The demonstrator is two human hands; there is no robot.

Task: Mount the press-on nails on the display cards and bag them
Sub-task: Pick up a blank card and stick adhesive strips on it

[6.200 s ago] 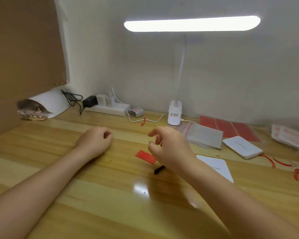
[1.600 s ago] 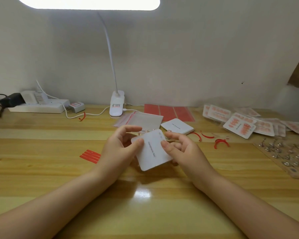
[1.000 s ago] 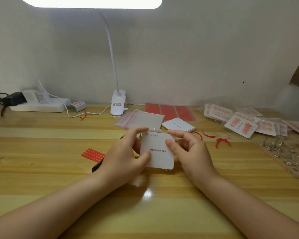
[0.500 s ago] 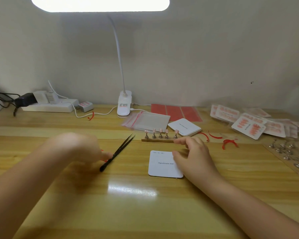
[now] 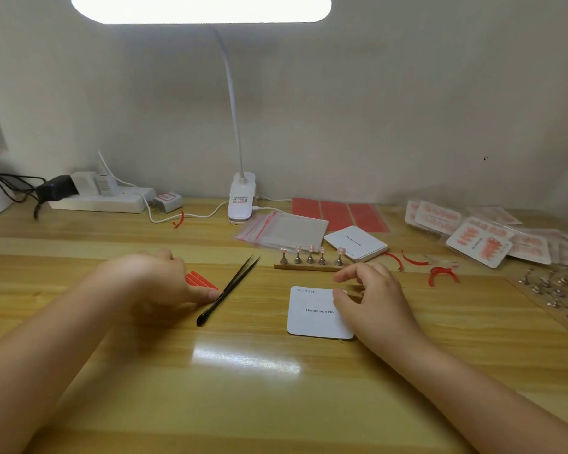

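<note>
The card (image 5: pixel 315 312) is lying flat on the surface (image 5: pixel 243 388), printed side up, and the right hand (image 5: pixel 374 299) is resting over its right edge, fingers (image 5: pixel 340 294) loosely curled and touching it without clamping on it. Just behind the card, five nails (image 5: pixel 310 249) are standing on little stands along a wooden strip (image 5: pixel 309 266). The left hand (image 5: pixel 154 283) is lying knuckles-up over the red strips (image 5: pixel 199 278); one finger is stretching out toward the black tweezers (image 5: pixel 228 291), and whether it is touching them is not clear. Its other fingers are tucked under, so I cannot tell whether they are gripping anything. Farther back, bags (image 5: pixel 282 229) and spare cards (image 5: pixel 356 242) are lying near the lamp (image 5: pixel 241 198), with finished packs (image 5: pixel 479 244) piled at the right.
</note>
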